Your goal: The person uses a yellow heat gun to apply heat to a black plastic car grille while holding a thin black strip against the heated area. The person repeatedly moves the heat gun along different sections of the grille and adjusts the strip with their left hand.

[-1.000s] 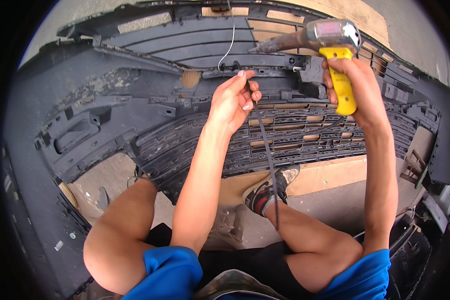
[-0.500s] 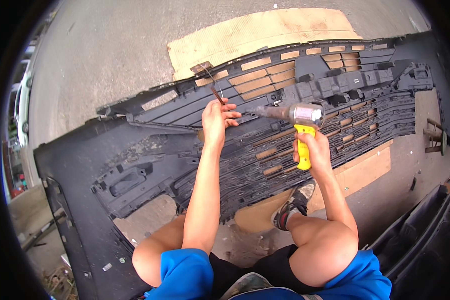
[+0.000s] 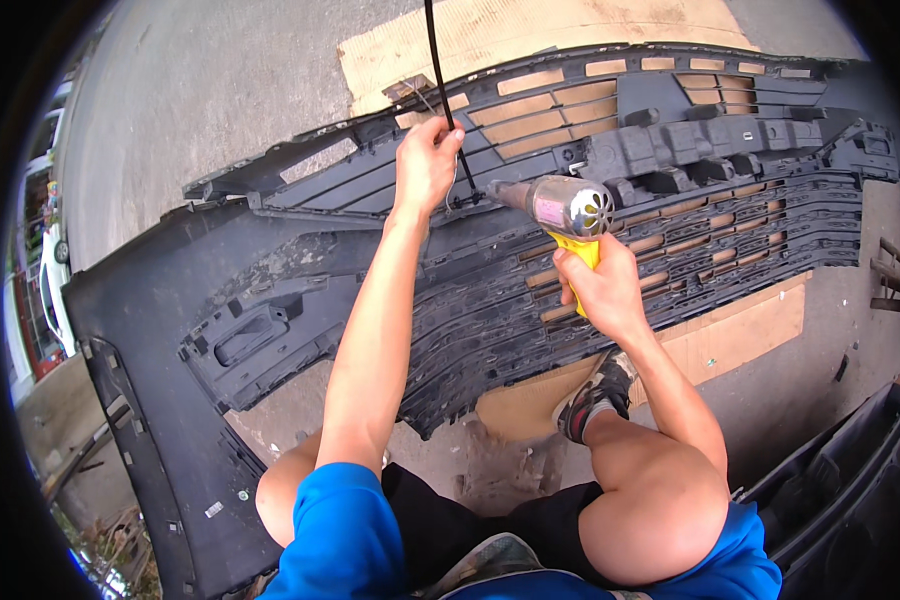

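My left hand, fingers pinched, holds a thin black rod upright above the black plastic bumper. The rod's lower end rests near a dark spot on the bumper's upper inner rail, beside a pale wire. My right hand grips the yellow handle of a silver heat gun. The gun's nozzle points left at the rod's lower end, very close to it; I cannot tell if they touch. Below my hands spreads the slatted grille, and a lumpy black insert lies to the right.
Cardboard sheets lie under and beyond the bumper on a concrete floor. My shod foot is on the near side. A wooden stool stands at the right, other dark panels lie lower right, and a white car is far left.
My left hand has moved up, and the rod now stands upright. The heat gun has come down and left to the rod's lower end. The view has shifted to take in more floor beyond.
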Demonstrator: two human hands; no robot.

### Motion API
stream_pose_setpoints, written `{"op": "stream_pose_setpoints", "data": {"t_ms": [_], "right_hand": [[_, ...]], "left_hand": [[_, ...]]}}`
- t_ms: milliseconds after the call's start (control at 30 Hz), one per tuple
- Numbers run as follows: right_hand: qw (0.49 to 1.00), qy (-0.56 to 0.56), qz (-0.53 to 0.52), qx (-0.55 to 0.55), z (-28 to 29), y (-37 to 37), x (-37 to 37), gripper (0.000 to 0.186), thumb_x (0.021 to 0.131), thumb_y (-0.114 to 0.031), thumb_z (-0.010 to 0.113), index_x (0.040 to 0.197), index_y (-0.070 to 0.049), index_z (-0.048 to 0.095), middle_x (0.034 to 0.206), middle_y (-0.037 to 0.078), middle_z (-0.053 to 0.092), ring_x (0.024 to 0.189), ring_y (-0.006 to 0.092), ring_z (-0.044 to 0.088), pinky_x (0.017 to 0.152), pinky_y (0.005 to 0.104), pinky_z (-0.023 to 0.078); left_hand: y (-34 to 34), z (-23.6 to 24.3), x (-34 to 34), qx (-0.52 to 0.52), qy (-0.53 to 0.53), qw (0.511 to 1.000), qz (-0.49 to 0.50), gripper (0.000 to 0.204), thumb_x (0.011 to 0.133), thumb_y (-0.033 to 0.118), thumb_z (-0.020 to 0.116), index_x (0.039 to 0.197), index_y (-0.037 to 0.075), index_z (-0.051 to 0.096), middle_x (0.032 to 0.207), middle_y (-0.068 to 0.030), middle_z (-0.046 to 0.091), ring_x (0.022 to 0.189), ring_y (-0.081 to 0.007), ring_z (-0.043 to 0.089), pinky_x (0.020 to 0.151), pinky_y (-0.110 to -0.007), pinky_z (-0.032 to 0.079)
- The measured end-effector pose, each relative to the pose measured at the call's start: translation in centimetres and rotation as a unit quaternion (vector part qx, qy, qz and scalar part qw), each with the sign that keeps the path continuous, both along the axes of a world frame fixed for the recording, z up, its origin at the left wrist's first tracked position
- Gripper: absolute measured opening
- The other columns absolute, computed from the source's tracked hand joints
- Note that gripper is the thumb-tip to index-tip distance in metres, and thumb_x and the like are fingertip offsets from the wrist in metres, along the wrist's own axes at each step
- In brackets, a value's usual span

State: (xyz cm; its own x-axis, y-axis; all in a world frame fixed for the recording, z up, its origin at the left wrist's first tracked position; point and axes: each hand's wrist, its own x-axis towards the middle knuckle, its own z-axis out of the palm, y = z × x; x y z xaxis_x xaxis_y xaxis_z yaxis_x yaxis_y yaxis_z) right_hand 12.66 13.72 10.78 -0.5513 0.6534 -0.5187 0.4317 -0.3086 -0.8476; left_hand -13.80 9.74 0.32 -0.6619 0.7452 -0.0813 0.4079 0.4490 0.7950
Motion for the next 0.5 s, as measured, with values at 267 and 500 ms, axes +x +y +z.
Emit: {"op": "stream_pose_setpoints", "data": {"t_ms": [267,500], "right_hand": [[1.000,0.003,0.011,-0.001,-1.1,-0.2,-0.3,0.022,0.091,-0.015,0.065,0.096,0.004,0.057,0.071,0.004,0.062,0.052,0.0107,0.059,0.047,0.0254,0.047],[1.000,-0.013,0.018,0.010,-0.8,0.0,-0.7,0.024,0.090,-0.017,0.065,0.097,0.005,0.058,0.071,0.005,0.063,0.053,0.0106,0.060,0.049,0.0262,0.048]], "left_hand": [[0.6,1.5,1.3,0.054,-0.198,0.978,0.035,0.018,0.097,0.013,0.059,0.109,0.001,0.065,0.091,-0.0057,0.067,0.072,-0.0104,0.064,0.055,-0.023,0.052],[0.5,1.2,1.5,0.059,-0.211,0.975,0.034,0.017,0.098,0.014,0.058,0.109,0.002,0.066,0.089,-0.0041,0.068,0.073,-0.0087,0.063,0.059,-0.023,0.052]]}}
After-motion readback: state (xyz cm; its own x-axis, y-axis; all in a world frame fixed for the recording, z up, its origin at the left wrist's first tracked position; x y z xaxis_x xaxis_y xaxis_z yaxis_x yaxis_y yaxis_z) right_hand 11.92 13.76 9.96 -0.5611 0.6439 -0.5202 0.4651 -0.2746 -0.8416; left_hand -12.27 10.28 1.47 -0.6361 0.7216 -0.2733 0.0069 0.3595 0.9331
